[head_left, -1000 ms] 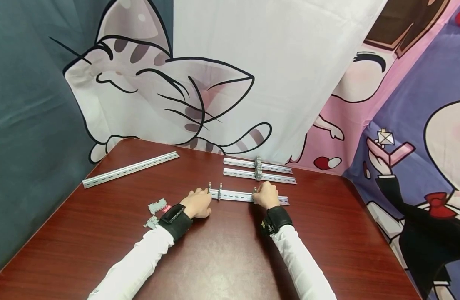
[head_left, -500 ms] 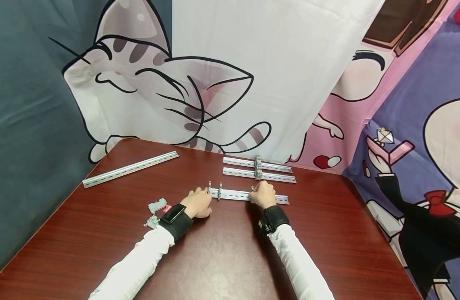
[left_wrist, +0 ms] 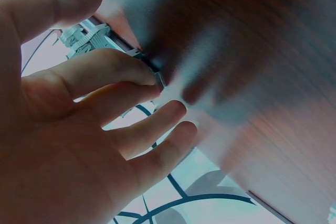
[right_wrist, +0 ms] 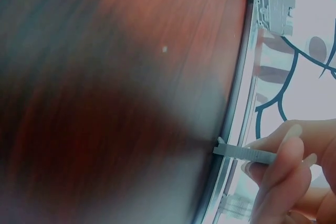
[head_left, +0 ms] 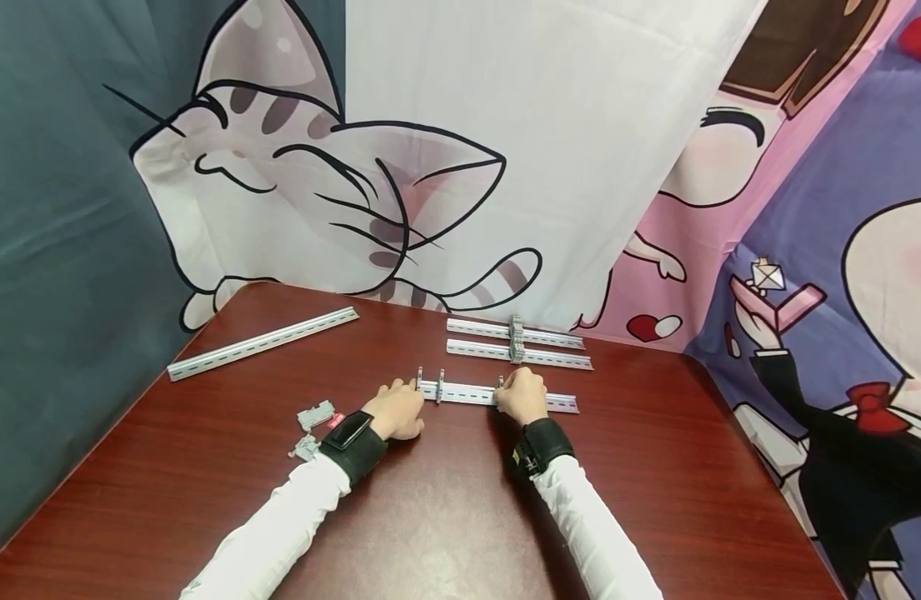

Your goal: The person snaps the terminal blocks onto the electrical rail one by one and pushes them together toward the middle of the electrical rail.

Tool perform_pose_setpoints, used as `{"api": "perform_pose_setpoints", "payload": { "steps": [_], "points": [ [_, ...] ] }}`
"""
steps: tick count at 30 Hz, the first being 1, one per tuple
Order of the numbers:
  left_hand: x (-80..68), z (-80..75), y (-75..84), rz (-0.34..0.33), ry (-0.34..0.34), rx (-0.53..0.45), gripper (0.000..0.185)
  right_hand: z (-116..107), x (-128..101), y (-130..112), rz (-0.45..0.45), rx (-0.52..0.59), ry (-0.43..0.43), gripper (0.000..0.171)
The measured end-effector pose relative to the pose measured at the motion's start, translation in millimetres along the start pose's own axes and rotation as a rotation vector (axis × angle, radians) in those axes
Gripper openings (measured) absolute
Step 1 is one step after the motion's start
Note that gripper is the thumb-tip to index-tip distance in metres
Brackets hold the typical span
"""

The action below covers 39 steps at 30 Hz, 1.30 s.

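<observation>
A slotted metal DIN rail (head_left: 468,394) lies across the middle of the table. My right hand (head_left: 523,397) pinches a thin grey terminal block (right_wrist: 244,153) between thumb and fingers, its foot on the rail. At the rail's left end, my left hand (head_left: 397,410) rests with fingers extended and slightly bent, fingertips right at the rail's end in the left wrist view. Two more thin upright pieces sit near that end, one at the tip and another block (head_left: 441,387) a little to its right.
Behind, two parallel rails (head_left: 471,347) carry a cluster of grey blocks (head_left: 516,340) across them. Another rail (head_left: 261,343) lies slanted at the back left. Loose grey pieces (head_left: 315,415) and a small red piece (head_left: 336,420) lie beside the left wrist. A printed cloth hangs behind the table.
My right hand has slid a short way left along the rail with the terminal block. The left hand has stayed at the rail's left end.
</observation>
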<state>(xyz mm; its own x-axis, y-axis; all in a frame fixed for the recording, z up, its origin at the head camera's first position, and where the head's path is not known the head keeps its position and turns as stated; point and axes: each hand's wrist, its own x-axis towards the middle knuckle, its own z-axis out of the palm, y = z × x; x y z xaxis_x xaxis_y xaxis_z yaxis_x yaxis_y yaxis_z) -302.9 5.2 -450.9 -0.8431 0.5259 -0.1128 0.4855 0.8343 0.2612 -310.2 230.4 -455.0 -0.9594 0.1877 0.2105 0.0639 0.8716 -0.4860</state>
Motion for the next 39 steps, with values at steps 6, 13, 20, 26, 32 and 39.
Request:
{"api": "perform_pose_setpoints", "payload": {
  "steps": [6, 13, 20, 26, 32, 39],
  "points": [
    [-0.4, -1.2, -3.4, 0.002, 0.008, 0.007, 0.032, 6.3, 3.2, -5.0, -0.007, -0.014, 0.015, 0.026],
    [-0.3, -1.8, -4.1, 0.0, 0.001, 0.0, 0.032, 11.2, 0.3, 6.4, -0.061, 0.067, -0.054, 0.033],
    [-0.7, -0.5, -3.6, 0.006, 0.003, 0.01, 0.024, 9.5, -13.0, -12.0, -0.044, -0.041, 0.065, 0.042],
    [-1.4, -1.8, -2.7, -0.006, 0.022, 0.017, 0.021, 15.6, -19.4, -57.3, -0.169, -0.014, 0.039, 0.032],
    [0.9, -2.6, 2.1, 0.004, 0.03, 0.023, 0.015, 34.2, -23.9, -79.6, -0.195, -0.061, 0.022, 0.041],
    [-3.6, -2.2, 1.9, -0.015, 0.041, 0.043, 0.022, 49.3, -23.6, -82.3, -0.177, -0.154, 0.06, 0.037]
  ]
}}
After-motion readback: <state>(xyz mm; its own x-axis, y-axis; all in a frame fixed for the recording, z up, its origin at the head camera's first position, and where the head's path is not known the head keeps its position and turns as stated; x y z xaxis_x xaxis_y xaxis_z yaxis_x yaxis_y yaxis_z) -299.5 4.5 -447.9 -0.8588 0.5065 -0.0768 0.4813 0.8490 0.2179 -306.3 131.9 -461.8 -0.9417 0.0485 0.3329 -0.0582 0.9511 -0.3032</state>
